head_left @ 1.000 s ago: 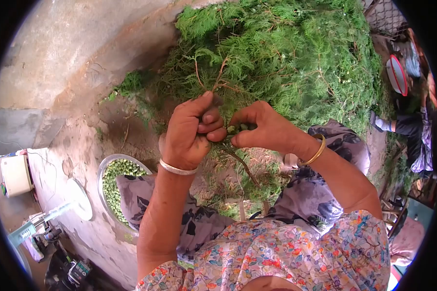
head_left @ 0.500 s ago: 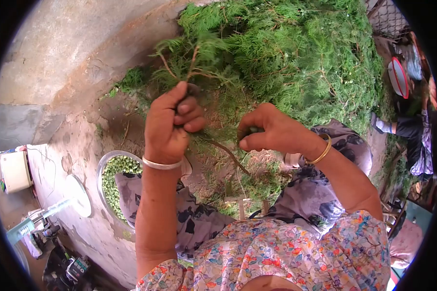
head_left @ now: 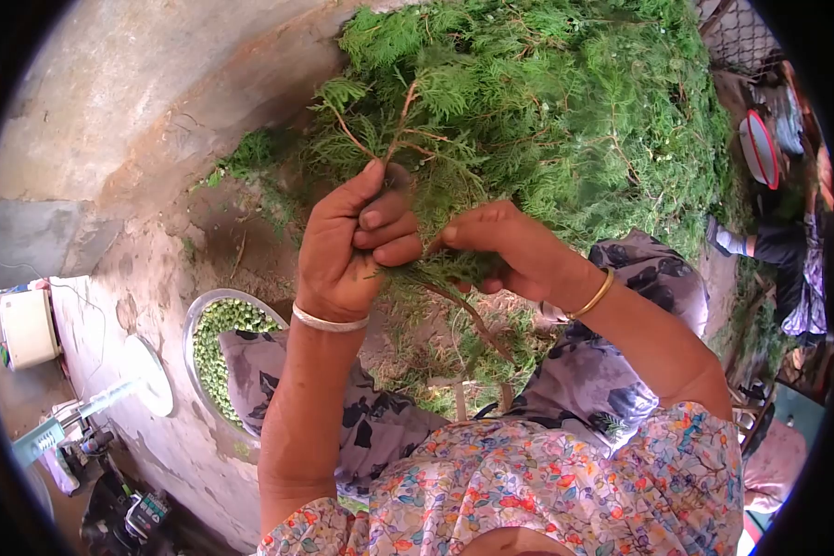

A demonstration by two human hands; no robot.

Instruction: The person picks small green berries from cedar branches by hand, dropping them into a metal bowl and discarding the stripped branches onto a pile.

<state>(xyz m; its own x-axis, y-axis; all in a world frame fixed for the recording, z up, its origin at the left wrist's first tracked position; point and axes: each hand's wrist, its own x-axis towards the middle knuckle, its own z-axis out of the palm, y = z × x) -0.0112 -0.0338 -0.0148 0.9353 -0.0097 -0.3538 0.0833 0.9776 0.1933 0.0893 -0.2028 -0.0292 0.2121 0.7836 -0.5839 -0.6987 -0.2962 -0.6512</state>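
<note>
My left hand (head_left: pixel 360 243) is closed around a leafy evergreen branch (head_left: pixel 400 125), with bare reddish twigs and flat green sprays rising above the fist. The branch's brown stem (head_left: pixel 473 320) slants out below, toward my lap. Close beside it, my right hand (head_left: pixel 519 248) has its fingers curled onto the green sprays on the lower part of the same branch. Its fingertips are partly hidden, and I cannot see whether they also hold a smaller piece.
A large heap of cut evergreen branches (head_left: pixel 584 130) lies ahead. At left, by my knee, a metal basin (head_left: pixel 191 347) holds many small green pieces. A white fan (head_left: pixel 148 375) stands beside the wall. Another person's leg (head_left: pixel 788 269) shows at right.
My left hand has moved slightly right with the branch. My right hand has come left and now touches the branch's sprays; before, it was apart from my left hand.
</note>
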